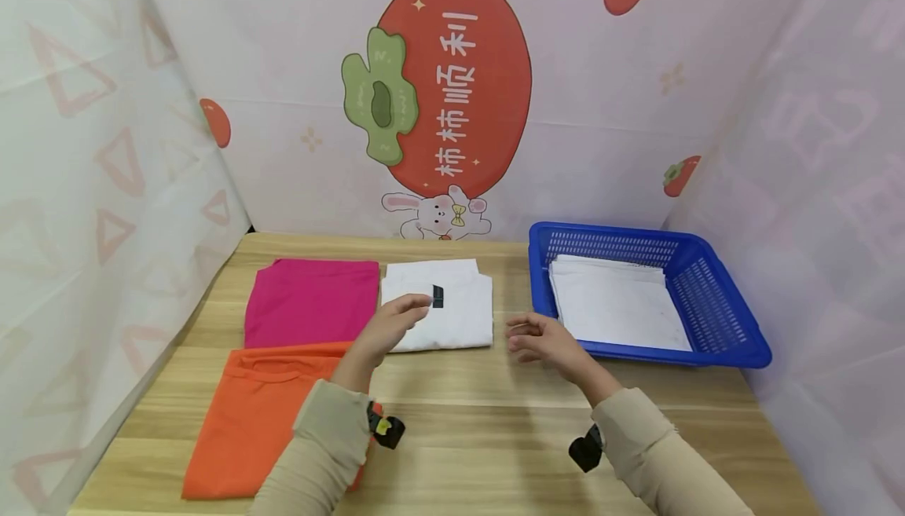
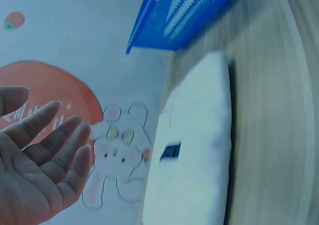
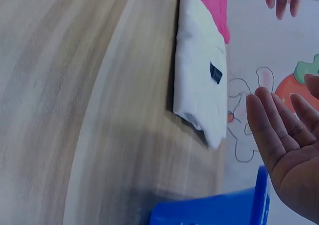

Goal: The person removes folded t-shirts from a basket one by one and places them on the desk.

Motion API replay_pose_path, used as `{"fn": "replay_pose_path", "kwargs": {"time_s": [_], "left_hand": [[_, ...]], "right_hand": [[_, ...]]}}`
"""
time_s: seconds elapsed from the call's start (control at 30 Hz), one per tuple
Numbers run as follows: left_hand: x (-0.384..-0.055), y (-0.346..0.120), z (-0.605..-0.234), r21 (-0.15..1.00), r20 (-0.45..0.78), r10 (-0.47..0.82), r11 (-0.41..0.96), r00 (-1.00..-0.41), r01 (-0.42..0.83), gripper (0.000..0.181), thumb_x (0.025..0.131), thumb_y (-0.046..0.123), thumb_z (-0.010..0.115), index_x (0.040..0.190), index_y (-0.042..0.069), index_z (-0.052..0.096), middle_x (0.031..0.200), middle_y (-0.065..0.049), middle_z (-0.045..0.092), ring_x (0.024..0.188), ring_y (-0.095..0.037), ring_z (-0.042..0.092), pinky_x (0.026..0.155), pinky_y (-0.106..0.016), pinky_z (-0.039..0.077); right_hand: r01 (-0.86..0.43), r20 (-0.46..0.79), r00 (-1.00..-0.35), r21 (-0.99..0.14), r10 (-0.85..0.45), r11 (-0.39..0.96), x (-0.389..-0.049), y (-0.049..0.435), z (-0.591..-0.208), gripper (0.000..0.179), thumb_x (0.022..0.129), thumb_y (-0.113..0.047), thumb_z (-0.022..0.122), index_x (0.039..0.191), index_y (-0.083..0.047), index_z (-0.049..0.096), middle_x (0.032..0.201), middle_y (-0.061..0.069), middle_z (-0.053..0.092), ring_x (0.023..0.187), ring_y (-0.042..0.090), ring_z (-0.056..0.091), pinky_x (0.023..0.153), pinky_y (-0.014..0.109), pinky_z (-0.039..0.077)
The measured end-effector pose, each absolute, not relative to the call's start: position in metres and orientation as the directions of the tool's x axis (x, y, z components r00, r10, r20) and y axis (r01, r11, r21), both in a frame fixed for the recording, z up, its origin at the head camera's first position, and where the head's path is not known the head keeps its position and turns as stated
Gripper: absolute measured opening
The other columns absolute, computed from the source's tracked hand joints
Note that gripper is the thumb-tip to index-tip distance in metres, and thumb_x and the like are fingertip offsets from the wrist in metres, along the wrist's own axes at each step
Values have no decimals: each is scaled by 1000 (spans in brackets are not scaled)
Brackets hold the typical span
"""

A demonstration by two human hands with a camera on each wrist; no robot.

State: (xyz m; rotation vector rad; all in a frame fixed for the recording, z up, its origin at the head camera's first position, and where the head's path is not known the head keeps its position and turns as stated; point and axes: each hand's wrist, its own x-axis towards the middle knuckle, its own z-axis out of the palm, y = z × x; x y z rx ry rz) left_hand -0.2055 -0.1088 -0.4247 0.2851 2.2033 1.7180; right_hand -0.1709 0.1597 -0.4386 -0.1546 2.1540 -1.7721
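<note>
In the head view a folded white shirt (image 1: 452, 325) with a black label (image 1: 438, 297) lies at the back middle of the table. My left hand (image 1: 389, 327) hovers over its left edge, fingers relaxed and holding nothing; the left wrist view shows the palm (image 2: 30, 170) bare. To the right of the white shirt my right hand (image 1: 551, 345) hangs in the air beside the blue basket (image 1: 728, 347), also holding nothing, its fingers loosely bent. Folded white cloth (image 1: 618, 304) lies inside the basket. Left of the white shirt is a folded magenta garment (image 1: 311, 304).
A folded orange garment (image 1: 261, 422) lies at the front left, partly behind my left sleeve, its upper edge against the magenta one. Printed curtains (image 1: 601, 107) stand behind and at both sides of the wooden table (image 1: 467, 453).
</note>
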Motion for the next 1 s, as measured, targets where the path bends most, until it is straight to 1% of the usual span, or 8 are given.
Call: {"fn": "replay_pose_path", "kwargs": {"time_s": [0.1,0.33,0.43,0.53,0.67,0.77,0.87,1.0], "left_hand": [[-212,-87,-424,978,-116,381,203,-917,-40,33,88,19,47,117,3,51,120,-13,48,107,-26,45,91,-39,33],[-222,-36,-423,990,-114,494,128,-862,-58,34,90,17,44,118,-1,49,120,-15,48,104,-25,47,88,-36,37],[-224,-14,-422,990,-130,583,124,-802,-70,36,89,17,44,120,-1,47,121,-14,47,106,-25,46,87,-34,37],[-226,8,-421,989,-149,677,111,-721,-100,39,89,17,45,123,-2,43,124,-14,43,109,-26,44,89,-33,35],[-230,34,-424,985,-161,736,78,-658,-153,37,90,13,44,122,-4,42,125,-15,41,112,-26,41,93,-33,32],[-230,51,-425,977,-206,728,112,-653,-184,33,89,13,45,118,-3,45,121,-12,43,114,-23,39,95,-33,29],[-227,66,-423,965,-260,699,180,-666,-189,32,88,16,47,116,0,48,119,-9,45,115,-22,36,95,-36,28],[-222,86,-424,941,-317,640,302,-700,-150,33,88,23,48,116,6,50,117,-4,47,114,-22,37,93,-38,31]], "right_hand": [[103,-157,-948,-974,-278,201,-172,175,-434,41,84,-7,54,118,11,40,109,26,49,93,36,52,75,41,45],[45,-75,-982,-984,-174,171,-174,218,-425,44,87,-12,51,118,14,37,109,30,48,85,20,58,75,42,45],[30,-52,-992,-981,-111,191,-178,239,-423,42,87,-14,51,118,12,38,108,24,52,83,16,59,75,40,45],[31,-45,-998,-965,-49,261,-182,259,-422,42,89,-17,49,119,10,38,108,21,53,81,9,58,74,37,46],[71,-66,-997,-926,27,371,-186,285,-424,47,90,-21,46,123,11,34,114,29,46,82,5,56,76,37,45],[134,-105,-990,-882,90,452,-188,303,-429,51,90,-24,45,124,12,32,116,33,42,89,19,56,78,40,44],[225,-166,-974,-811,155,540,-188,321,-438,51,91,-24,41,124,13,32,117,35,39,98,35,50,80,43,42],[363,-270,-932,-715,242,597,-190,338,-447,47,90,-21,38,121,14,34,117,35,37,100,42,45,81,47,39]]}}
